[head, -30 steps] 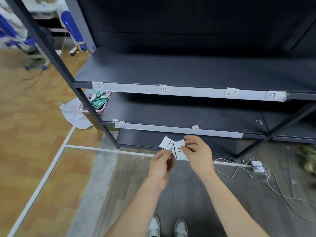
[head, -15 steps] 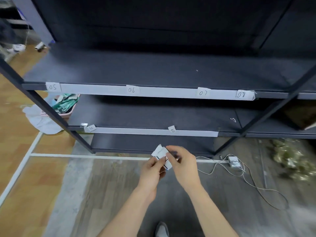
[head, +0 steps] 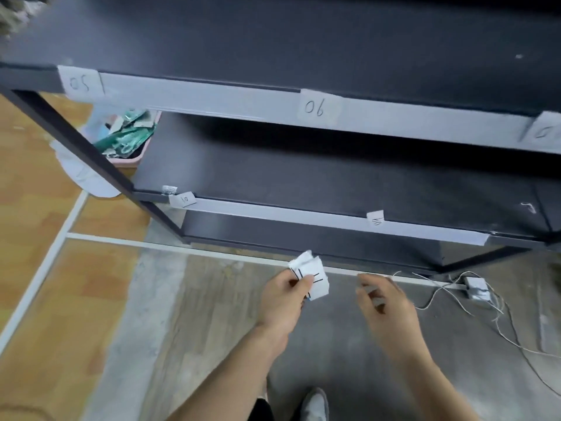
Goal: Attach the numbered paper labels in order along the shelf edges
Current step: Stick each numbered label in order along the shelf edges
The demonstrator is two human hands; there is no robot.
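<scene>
While the left hand (head: 283, 302) pinches the small stack of paper labels (head: 310, 276) between thumb and fingers, we see the right hand (head: 385, 302) has come away from it. A moment ago both hands were working the stack together; now the right one sits well apart to the right, fingers loosely curled. It is blurred with motion, so we cannot tell whether a single label rides between those fingertips or whether that grip is empty. We have also leaned in closer to the shelving than before.

Up on the upper shelf edge (head: 212, 98) the labels marked 05 (head: 79, 83) and 06 (head: 317, 107) are in place, with another label (head: 545, 130) just cut off at the right border. Down on the lower shelf edge (head: 273, 212) two more small labels are stuck: one near the left end (head: 183, 199) and one further right (head: 375, 219). Right of that second one, the pale strip runs on bare to its end.

Our read: the sorting is finished and the next number has either just been peeled off or is about to be. That bare stretch looks like the next spot, and the top sheet in the left hand shows two strokes, likely an eleven.

On the floor lie a white charger and cable (head: 476, 287), and a pink bin (head: 127, 141) sits behind the frame post.
</scene>
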